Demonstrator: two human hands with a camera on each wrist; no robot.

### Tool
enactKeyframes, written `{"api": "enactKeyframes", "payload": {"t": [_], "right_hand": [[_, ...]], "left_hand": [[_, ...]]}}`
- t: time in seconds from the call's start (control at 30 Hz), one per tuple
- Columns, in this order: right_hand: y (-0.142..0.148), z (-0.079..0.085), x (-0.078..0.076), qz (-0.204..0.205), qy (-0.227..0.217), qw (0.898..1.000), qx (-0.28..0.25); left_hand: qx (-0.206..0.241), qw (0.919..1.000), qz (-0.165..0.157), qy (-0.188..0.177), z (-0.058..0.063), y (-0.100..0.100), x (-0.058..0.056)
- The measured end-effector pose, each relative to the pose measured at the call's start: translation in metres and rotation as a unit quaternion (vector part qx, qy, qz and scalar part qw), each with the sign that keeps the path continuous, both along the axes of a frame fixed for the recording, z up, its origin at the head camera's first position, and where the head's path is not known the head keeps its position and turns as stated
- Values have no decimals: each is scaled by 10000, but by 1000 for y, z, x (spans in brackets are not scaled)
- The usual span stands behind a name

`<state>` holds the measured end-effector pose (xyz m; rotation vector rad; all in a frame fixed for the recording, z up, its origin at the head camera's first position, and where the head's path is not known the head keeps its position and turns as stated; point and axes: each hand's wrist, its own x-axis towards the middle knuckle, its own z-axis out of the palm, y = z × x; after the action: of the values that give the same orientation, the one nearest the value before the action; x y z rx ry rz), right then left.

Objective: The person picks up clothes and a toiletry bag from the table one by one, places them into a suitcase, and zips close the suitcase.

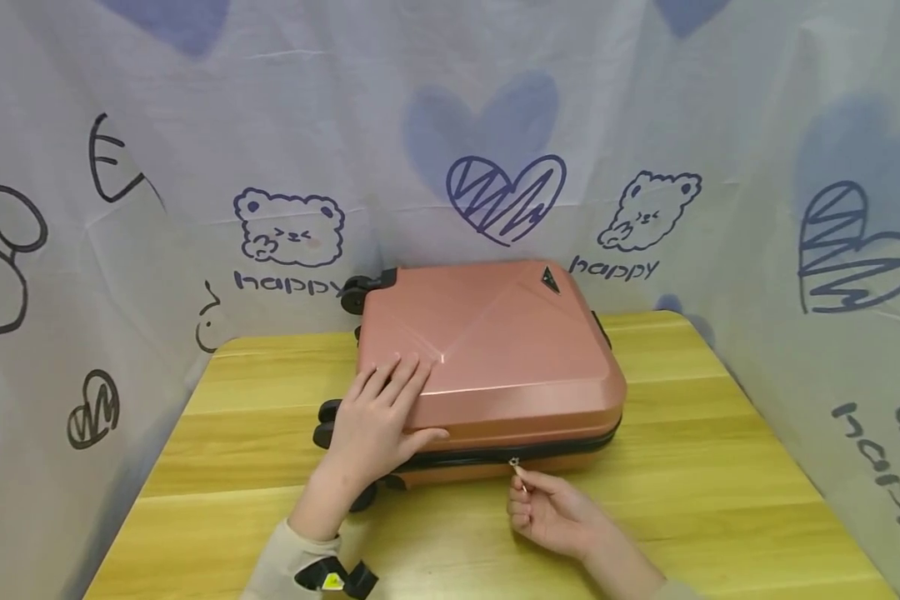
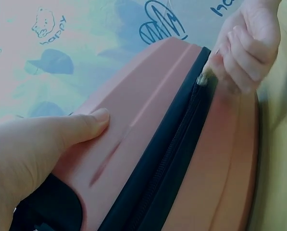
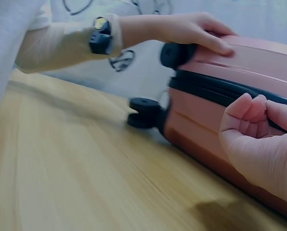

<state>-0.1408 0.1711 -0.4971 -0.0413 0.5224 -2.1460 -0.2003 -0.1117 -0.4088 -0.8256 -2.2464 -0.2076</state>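
Note:
A pink hard-shell suitcase (image 1: 495, 333) lies flat on the wooden table, its wheels (image 1: 326, 435) pointing left. My left hand (image 1: 382, 412) rests on the near left corner of the lid, fingers spread over the top and thumb along the near side. Below the lid edge runs a black zipper (image 2: 165, 161) along the near side. My right hand (image 1: 551, 510) pinches the zipper pull (image 1: 514, 463) between thumb and curled fingers, midway along that side. In the left wrist view the zipper slider (image 2: 201, 80) shows right at the right hand's fingertips.
The wooden table (image 1: 727, 450) extends on both sides of the suitcase. A white cloth backdrop (image 1: 390, 100) with hearts and bears hangs behind and at both sides, close to the suitcase's far edge. A black wrist device (image 1: 333, 577) sits on the left sleeve.

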Motion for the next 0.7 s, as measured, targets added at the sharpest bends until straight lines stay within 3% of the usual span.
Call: {"api": "enactKeyframes", "payload": {"t": [0.2,0.5,0.6,0.7], "right_hand": [[-35,-1,-1,164,132,9991,359],[-33,4,2,-22,297,9965,782],[-25,6,2,-58,724,9901,1202],[-13,8,0,-19,1372,9796,1468]], "left_hand": [[-26,9999,71,-99,1,-4,6],[182,9979,118,-611,-2,-4,8],[380,9968,-183,-683,-2,-2,10],[667,9940,-713,-489,-2,-2,15]]}}
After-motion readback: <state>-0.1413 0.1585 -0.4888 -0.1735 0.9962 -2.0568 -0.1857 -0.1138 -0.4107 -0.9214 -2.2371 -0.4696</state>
